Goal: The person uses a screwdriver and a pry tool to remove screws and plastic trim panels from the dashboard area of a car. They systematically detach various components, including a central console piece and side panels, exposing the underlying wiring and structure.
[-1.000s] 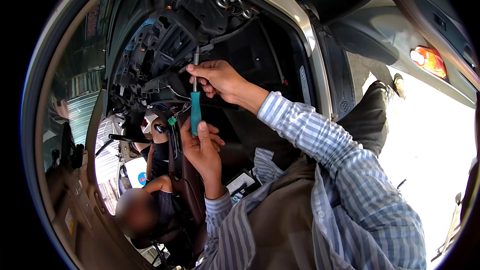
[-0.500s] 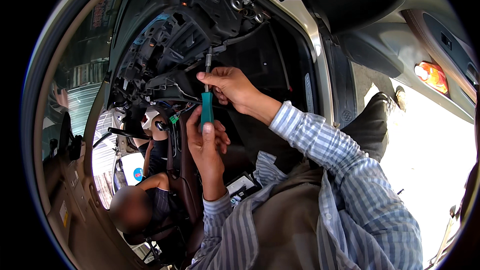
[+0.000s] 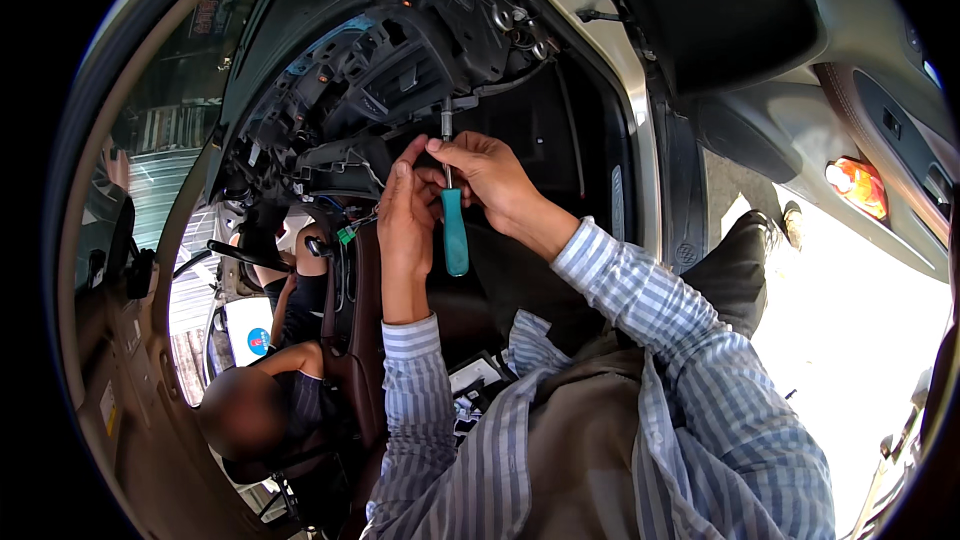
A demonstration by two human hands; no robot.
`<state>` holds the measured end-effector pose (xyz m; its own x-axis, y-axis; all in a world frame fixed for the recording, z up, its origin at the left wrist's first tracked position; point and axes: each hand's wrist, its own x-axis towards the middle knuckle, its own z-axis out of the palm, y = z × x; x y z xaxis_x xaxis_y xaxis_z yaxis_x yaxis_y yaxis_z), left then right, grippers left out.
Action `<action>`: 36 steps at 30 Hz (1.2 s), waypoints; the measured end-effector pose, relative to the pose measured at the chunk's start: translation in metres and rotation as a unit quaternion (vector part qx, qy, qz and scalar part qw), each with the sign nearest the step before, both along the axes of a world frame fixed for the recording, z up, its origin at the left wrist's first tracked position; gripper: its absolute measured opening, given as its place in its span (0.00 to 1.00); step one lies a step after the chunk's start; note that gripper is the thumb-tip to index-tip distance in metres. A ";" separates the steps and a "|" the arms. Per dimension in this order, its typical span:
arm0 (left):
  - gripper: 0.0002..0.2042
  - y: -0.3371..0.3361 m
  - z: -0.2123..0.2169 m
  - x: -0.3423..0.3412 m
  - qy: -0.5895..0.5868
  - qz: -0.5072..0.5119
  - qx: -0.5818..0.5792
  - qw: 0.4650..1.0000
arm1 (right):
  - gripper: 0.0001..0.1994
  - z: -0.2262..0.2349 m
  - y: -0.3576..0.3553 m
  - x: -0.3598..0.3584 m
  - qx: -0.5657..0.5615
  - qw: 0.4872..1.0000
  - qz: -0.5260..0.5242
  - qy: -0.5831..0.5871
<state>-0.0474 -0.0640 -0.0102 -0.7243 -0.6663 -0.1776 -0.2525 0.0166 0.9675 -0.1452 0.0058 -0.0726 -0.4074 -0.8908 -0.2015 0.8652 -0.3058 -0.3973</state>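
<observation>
A screwdriver with a teal handle [image 3: 455,230] hangs handle-down in front of the dashboard, its metal shaft rising to a socket-like tip [image 3: 446,120]. My right hand [image 3: 495,180] is closed around the shaft, thumb and fingers pinching it above the handle. Beside it, my left hand [image 3: 405,225] is raised with thumb and index finger extended toward the shaft. Its other fingers curl partly behind the tool, and whether they touch it is hard to see. The tip ends just below the stripped dashboard [image 3: 390,85], near its air vent.
Loose wires with a green connector [image 3: 347,235] hang left of my hands. Another person [image 3: 290,370] sits at the left by the brown seat [image 3: 350,370]. To the right stands the open car door [image 3: 760,110], an orange-red package [image 3: 857,187] in its pocket.
My left hand has left the handle and moved up beside the shaft. The right hand still pinches the shaft. The view has shifted slightly, putting the dashboard and screwdriver farther right.
</observation>
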 end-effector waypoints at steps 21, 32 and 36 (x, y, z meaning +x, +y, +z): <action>0.21 0.013 0.019 -0.001 -0.108 0.009 -0.134 0.985 | 0.15 0.001 -0.009 -0.011 0.086 0.991 -0.033 0.099; 0.17 0.020 0.013 0.040 -0.027 0.043 0.129 0.990 | 0.17 -0.003 -0.011 0.004 0.187 0.862 -0.266 0.389; 0.21 0.001 0.013 0.047 -0.007 0.036 0.229 0.973 | 0.24 0.005 -0.007 0.006 0.202 0.828 -0.244 0.463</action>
<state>-0.0009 -0.0630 0.0024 -0.6737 -0.5643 -0.4772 -0.2498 -0.4339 0.8657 -0.1392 -0.0007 -0.0672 -0.8452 -0.5109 0.1570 -0.0541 -0.2106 -0.9761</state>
